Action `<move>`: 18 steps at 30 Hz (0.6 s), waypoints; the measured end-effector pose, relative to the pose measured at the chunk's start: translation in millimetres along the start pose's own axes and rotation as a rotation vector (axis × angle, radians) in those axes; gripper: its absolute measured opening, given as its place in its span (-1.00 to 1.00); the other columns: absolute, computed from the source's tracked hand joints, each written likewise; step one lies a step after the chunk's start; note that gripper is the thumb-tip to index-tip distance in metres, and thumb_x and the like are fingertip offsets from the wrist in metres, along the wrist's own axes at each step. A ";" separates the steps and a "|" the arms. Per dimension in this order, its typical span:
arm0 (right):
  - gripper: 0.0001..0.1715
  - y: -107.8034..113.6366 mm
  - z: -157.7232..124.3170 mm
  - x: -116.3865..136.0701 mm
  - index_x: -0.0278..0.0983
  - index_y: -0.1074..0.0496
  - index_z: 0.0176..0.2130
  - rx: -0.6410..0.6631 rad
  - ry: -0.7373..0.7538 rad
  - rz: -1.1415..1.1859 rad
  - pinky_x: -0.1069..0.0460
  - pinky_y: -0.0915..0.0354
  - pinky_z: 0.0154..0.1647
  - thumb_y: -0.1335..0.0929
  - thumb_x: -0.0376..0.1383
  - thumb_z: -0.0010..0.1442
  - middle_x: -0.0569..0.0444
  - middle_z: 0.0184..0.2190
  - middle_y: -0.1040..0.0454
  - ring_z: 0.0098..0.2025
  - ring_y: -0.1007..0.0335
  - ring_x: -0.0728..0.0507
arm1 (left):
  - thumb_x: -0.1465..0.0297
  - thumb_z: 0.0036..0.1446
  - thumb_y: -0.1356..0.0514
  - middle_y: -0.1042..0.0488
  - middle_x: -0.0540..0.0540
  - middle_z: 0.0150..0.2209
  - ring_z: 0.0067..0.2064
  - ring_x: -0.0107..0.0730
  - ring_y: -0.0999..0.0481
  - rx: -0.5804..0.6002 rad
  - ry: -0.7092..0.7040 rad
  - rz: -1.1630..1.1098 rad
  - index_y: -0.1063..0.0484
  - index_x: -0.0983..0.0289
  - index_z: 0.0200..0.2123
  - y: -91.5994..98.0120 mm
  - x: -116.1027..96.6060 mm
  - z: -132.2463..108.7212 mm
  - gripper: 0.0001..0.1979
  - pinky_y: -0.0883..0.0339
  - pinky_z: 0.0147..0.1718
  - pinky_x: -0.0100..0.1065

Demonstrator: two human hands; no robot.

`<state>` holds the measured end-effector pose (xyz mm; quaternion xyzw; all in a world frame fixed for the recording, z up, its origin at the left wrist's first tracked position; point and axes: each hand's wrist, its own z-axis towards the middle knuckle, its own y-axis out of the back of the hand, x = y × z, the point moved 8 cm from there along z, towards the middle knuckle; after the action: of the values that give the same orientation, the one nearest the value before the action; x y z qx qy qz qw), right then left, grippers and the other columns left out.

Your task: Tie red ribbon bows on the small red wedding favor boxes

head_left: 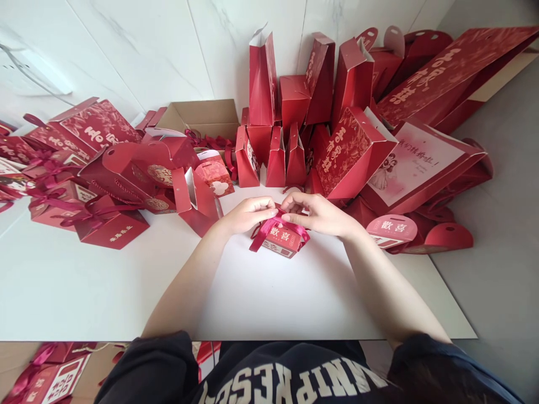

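Note:
A small red gift box (283, 242) with white characters on its side stands on the white table (273, 297) in front of me. A dark pink ribbon (269, 226) runs over its top and hangs down the left side. My left hand (248, 214) pinches the ribbon at the top of the box. Facing it from the right, my right hand (316, 213) also has its fingers closed on the ribbon. The fingertips of both hands meet above the box.
Finished red boxes with ribbons (80, 202) are piled at the left. Open red boxes (269, 151) and larger red bags (421, 163) crowd the back and right. A brown carton (202, 118) stands behind. Flat red box blanks (391, 230) lie at the right.

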<state>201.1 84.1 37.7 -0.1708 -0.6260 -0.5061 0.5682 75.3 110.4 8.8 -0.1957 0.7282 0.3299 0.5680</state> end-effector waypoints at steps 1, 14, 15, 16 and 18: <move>-0.80 -1.6 1.1 -0.7 -0.27 -0.43 -0.17 -0.005 0.006 0.007 0.01 -0.37 -0.22 -0.37 -0.22 0.21 0.04 -0.26 -0.48 -0.29 -0.43 -0.09 | 0.19 0.21 -0.14 -0.32 -0.04 -0.46 -0.41 -0.49 -0.32 0.000 0.002 0.005 -0.28 0.28 -0.44 -0.3 -0.1 -0.1 -0.71 -0.20 -0.36 -0.40; -0.80 21.2 -18.4 6.4 -0.20 -0.43 -0.13 0.078 -0.118 -0.099 0.02 -0.39 -0.24 -0.31 -0.34 0.21 0.08 -0.26 -0.53 -0.29 -0.47 -0.09 | 0.31 0.05 -0.32 -0.47 0.07 -0.18 -0.17 -0.36 -0.48 0.009 -0.033 0.131 -0.36 0.24 -0.15 5.1 -17.7 -12.6 -0.69 -0.33 -0.21 -0.33; -0.82 24.2 -22.2 4.8 -0.20 -0.42 -0.16 0.099 -0.165 -0.115 0.04 -0.38 -0.33 -0.30 -0.35 0.21 0.11 -0.33 -0.51 -0.37 -0.45 -0.07 | 0.32 0.05 -0.31 -0.48 0.09 -0.15 -0.12 -0.32 -0.49 0.010 -0.044 0.139 -0.38 0.25 -0.17 7.1 -19.4 -13.4 -0.72 -0.34 -0.16 -0.31; -0.84 26.5 -25.8 1.9 -0.20 -0.41 -0.19 0.121 -0.221 -0.126 0.06 -0.34 -0.44 -0.29 -0.37 0.20 0.13 -0.41 -0.48 -0.48 -0.40 -0.04 | 0.32 0.06 -0.30 -0.49 0.10 -0.14 -0.09 -0.31 -0.50 0.014 -0.048 0.139 -0.39 0.26 -0.18 9.0 -20.4 -14.3 -0.74 -0.34 -0.13 -0.29; -0.87 28.6 -31.8 -5.9 -0.20 -0.38 -0.24 0.157 -0.341 -0.123 0.09 -0.20 -0.65 -0.28 -0.38 0.19 0.19 -0.53 -0.38 -0.64 -0.23 0.01 | 0.31 0.09 -0.29 -0.51 0.09 -0.17 -0.11 -0.31 -0.51 0.029 -0.025 0.129 -0.39 0.27 -0.17 12.2 -20.7 -16.3 -0.75 -0.35 -0.10 -0.27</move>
<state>242.5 72.1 40.0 -0.1705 -0.7600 -0.4533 0.4335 61.6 105.6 34.0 -0.1359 0.7369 0.3575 0.5575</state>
